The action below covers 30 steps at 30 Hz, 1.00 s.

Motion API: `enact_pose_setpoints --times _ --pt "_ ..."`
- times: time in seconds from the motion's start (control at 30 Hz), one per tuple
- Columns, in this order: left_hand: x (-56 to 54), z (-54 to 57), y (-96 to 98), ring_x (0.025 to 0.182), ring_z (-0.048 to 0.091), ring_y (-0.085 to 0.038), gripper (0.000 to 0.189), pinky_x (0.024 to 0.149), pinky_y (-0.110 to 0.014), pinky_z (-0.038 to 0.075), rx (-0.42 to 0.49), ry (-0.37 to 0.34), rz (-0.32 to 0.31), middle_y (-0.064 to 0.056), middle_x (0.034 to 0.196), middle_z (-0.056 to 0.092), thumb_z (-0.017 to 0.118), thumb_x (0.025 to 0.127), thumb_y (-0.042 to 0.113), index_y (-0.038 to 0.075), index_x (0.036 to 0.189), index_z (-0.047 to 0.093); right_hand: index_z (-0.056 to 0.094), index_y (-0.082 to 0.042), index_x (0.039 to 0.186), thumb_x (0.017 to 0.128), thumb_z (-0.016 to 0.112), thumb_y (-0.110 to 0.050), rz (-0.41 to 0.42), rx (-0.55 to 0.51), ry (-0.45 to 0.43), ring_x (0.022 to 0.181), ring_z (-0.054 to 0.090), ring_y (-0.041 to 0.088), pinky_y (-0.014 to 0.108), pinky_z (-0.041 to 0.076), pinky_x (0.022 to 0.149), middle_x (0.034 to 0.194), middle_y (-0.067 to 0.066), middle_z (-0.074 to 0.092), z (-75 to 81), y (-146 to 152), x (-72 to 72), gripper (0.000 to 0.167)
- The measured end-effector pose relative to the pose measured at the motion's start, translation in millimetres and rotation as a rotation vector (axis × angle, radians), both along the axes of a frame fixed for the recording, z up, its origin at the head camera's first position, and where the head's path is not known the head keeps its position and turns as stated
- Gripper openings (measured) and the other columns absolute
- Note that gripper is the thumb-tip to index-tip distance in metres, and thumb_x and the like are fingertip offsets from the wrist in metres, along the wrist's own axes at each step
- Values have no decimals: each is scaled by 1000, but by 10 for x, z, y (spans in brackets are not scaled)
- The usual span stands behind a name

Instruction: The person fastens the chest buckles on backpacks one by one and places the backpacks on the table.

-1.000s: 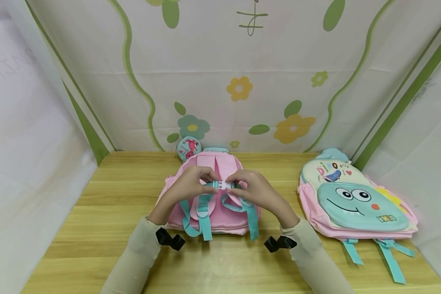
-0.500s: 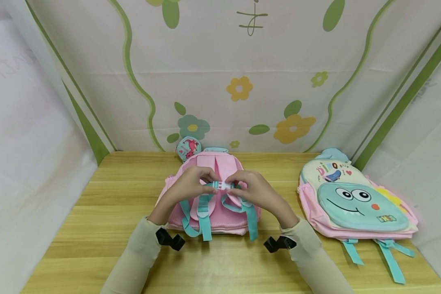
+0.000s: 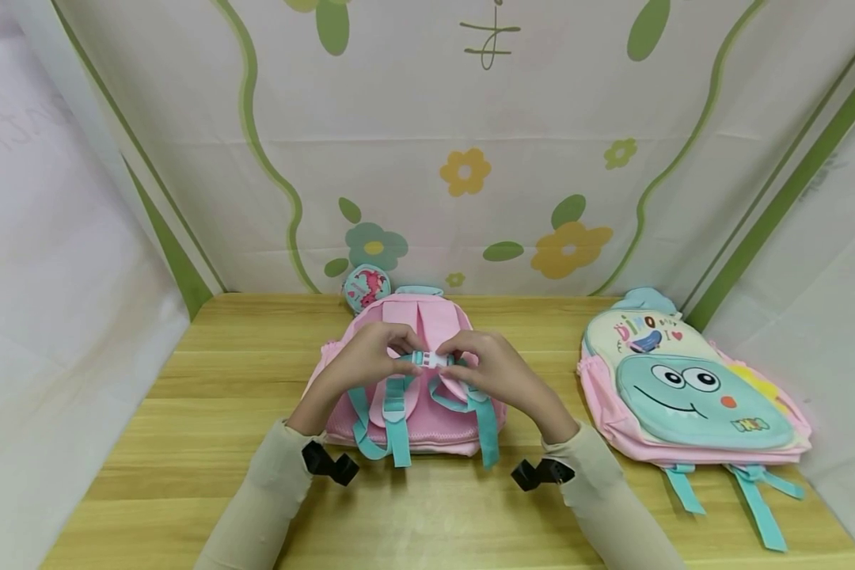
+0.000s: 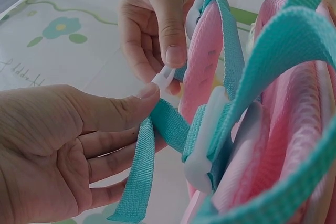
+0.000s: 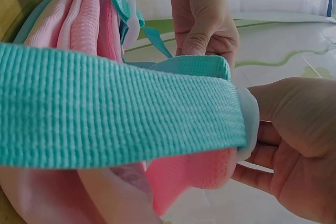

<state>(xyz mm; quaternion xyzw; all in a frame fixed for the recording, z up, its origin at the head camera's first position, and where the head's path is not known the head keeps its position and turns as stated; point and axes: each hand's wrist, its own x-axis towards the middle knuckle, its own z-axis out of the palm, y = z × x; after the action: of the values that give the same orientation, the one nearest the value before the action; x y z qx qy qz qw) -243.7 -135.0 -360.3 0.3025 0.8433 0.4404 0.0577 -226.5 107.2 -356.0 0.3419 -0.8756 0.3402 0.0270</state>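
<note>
A pink backpack (image 3: pixel 456 419) lies on the table with its straps facing up. Above it, a white side-release buckle (image 3: pixel 431 359) on turquoise webbing is held between both hands. My left hand (image 3: pixel 378 352) pinches the buckle's left end with thumb and fingertips, and the right hand (image 3: pixel 492 362) pinches its right end. The two halves are in line and meet, but I cannot tell whether they are fully clicked together. In the left wrist view, fingers partly cover the buckle (image 4: pixel 164 78), and a loose webbing end (image 4: pixel 134 182) hangs below. Strap webbing (image 5: pixel 115 111) hides the buckle in the right wrist view.
A second backpack (image 3: pixel 705 404) with a dinosaur face lies at the right, its turquoise straps trailing toward the front. A small round turquoise pouch (image 3: pixel 366 288) sits behind the pink backpack. Flower-printed cloth (image 3: pixel 427 103) stands behind the wooden table (image 3: pixel 207 412).
</note>
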Motion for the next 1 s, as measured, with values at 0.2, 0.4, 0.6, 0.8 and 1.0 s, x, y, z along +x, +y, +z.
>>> enact_pose_setpoints --times 0.2,0.4,0.6,0.8,1.0 --pt "-3 -1 2 90 72 -15 18 83 -38 59 -1 10 1 -4 94 76 84 83 8 8 97 73 76 -8 109 88 80 -12 -3 -3 7 88 68 14 41 59 83 100 2 76 -6 -1 2 21" --pt "-2 -3 3 90 73 -15 18 83 -38 59 -2 11 0 -4 94 76 84 82 8 8 97 73 76 -7 108 88 80 -11 4 -10 3 88 68 14 41 59 83 100 2 76 -3 -5 5 21" --pt "-7 -11 2 90 72 -15 17 83 -39 59 10 1 -2 -4 94 76 84 83 7 8 96 73 76 -7 109 88 80 -11 4 -18 -4 88 68 14 41 59 83 100 2 76 -10 -9 4 21" --pt "-10 -21 7 90 73 -16 17 84 -40 59 17 -3 -3 -5 94 76 83 83 6 7 97 73 76 -7 108 87 80 -10 10 -30 3 88 68 14 42 59 82 99 3 76 -20 -13 0 21" --pt "-16 -32 8 91 73 -17 18 84 -41 59 18 -6 -4 -6 95 76 83 83 5 7 97 73 76 -5 107 86 81 -8 15 -39 18 87 69 15 41 59 82 98 4 76 -32 -19 -5 21"
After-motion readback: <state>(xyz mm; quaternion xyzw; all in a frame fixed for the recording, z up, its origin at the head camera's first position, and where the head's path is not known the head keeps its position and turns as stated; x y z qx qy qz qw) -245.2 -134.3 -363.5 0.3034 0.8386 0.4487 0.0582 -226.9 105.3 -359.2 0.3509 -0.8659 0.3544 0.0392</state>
